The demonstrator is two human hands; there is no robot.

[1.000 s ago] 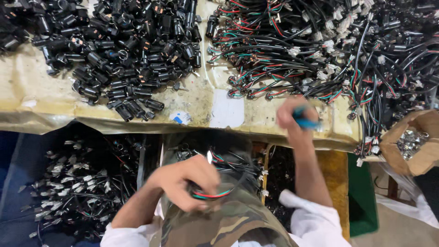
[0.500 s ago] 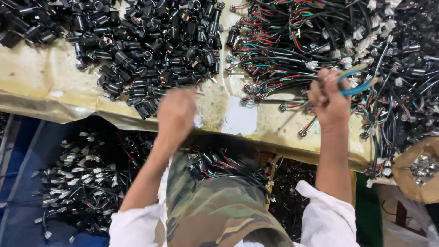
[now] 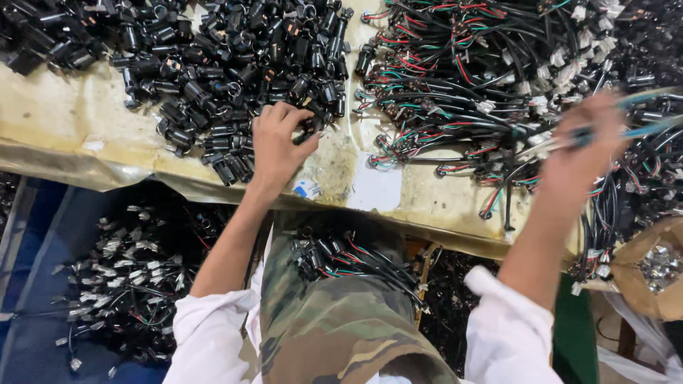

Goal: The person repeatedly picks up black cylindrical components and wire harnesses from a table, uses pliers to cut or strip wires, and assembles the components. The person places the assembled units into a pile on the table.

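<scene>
My left hand (image 3: pixel 277 146) rests on the near edge of a heap of small black cylindrical connectors (image 3: pixel 213 64), fingers curled onto a few of them. My right hand (image 3: pixel 580 160), blurred by motion, grips a blue-handled hand tool (image 3: pixel 626 121) over a tangle of black cables with red, green and white wires (image 3: pixel 491 78). A bundle of wired cables (image 3: pixel 348 259) lies on my lap, on camouflage trousers.
The worktop (image 3: pixel 64 135) is covered in worn yellowish sheeting. Below its front edge on the left lies a pile of cables with white plugs (image 3: pixel 121 277). A brown bag of small metal parts (image 3: pixel 658 267) sits at the right edge.
My left hand has left my lap and reached up onto the black connector heap. My right hand has swung to the right with the tool, over the wire tangle.
</scene>
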